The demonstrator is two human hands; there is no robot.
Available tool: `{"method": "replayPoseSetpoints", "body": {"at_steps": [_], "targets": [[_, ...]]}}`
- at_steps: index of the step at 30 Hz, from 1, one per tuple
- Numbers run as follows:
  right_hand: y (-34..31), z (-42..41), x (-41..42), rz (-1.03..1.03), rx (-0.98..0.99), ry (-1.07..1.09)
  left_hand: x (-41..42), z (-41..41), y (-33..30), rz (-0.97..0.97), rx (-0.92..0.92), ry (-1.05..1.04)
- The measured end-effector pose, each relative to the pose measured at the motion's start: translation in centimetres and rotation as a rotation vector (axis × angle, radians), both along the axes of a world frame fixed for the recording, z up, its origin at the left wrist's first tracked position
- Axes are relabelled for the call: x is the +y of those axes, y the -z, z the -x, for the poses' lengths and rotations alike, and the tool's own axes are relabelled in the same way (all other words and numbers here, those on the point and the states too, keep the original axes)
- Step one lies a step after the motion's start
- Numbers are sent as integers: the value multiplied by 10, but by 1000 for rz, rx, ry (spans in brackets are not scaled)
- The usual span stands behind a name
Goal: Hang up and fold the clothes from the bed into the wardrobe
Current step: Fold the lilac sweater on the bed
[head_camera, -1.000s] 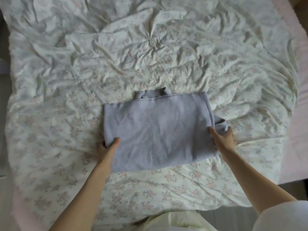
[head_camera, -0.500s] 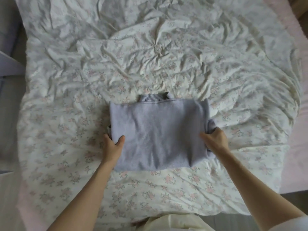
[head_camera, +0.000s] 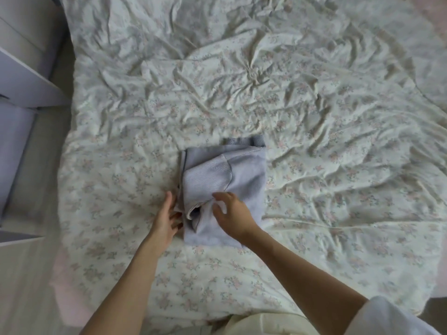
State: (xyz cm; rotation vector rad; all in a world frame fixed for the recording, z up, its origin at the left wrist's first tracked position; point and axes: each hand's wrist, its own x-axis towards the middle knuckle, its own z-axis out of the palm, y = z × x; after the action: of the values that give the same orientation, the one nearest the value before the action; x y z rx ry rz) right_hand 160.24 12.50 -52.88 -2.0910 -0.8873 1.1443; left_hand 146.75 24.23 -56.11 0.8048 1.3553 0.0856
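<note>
Two hands: both at the near-left corner of the folded lavender sweater (head_camera: 225, 187).
Left hand (head_camera: 167, 220): fingers straight, slipped against the bundle's left edge, gripping nothing that shows.
Right hand (head_camera: 232, 215): fingers loosely curved over the top layer, released; real contact cannot be told.
Sweater: a compact folded square on the bed (head_camera: 314, 117), its ribbed flap gaping.
Risk: lifting by the left edge alone would probably let the loose flap spill open.
Wardrobe (head_camera: 21, 76): pale panels, far left.
</note>
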Motion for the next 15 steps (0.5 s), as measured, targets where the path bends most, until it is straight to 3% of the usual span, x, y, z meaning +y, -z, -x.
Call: {"method": "replayPoseSetpoints", "body": {"at_steps": [2,5,10,15], "targets": [[14,-8,-23,74,-156,-22,-4,-4,-1,-226,90,103],[28,-13,-55,148,-308,-284,-10,-17,-2,-664,295,312],[40,-7,-75,139,-308,-565,-26,-49,-4,-649,599,543],[44,-9,-78,99,-270,-488,-30,-57,-4,-679,724,559]]}}
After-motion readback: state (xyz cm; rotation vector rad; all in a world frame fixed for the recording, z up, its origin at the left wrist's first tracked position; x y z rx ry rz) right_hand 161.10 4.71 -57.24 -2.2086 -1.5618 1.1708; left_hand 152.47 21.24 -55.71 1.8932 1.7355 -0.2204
